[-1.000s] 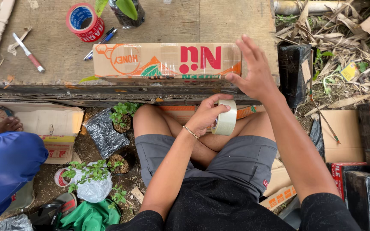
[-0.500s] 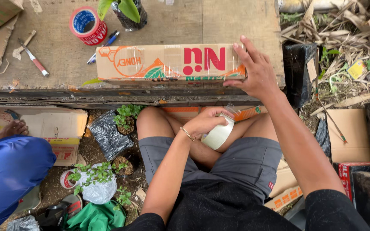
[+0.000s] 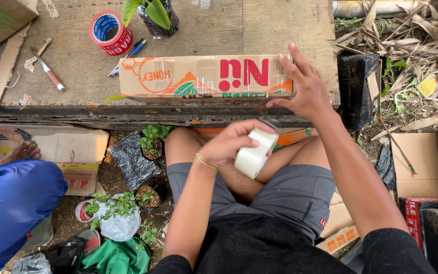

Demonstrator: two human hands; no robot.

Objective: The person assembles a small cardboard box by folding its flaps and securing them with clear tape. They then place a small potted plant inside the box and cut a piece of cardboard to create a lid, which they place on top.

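Note:
A long printed cardboard box (image 3: 204, 76) lies on its side near the front edge of a low wooden platform (image 3: 229, 25). My right hand (image 3: 302, 86) rests spread on the box's right end, fingers over its top. My left hand (image 3: 231, 142) is closed around a roll of clear packing tape (image 3: 254, 152), held above my crossed legs just below the platform edge. The tape roll is tilted, its open core turned away from me.
A red and blue tape roll (image 3: 108, 31), a potted plant in a black bag (image 3: 155, 18), pens (image 3: 128, 55) and a utility knife (image 3: 49, 73) lie on the platform. Bagged seedlings (image 3: 143, 152) sit at my left; a person in blue (image 3: 11, 203) sits further left. Black bags and cartons stand right.
My left hand has turned the tape roll and shifted it slightly right and down. My right hand stays on the box's right end. The view has moved a little.

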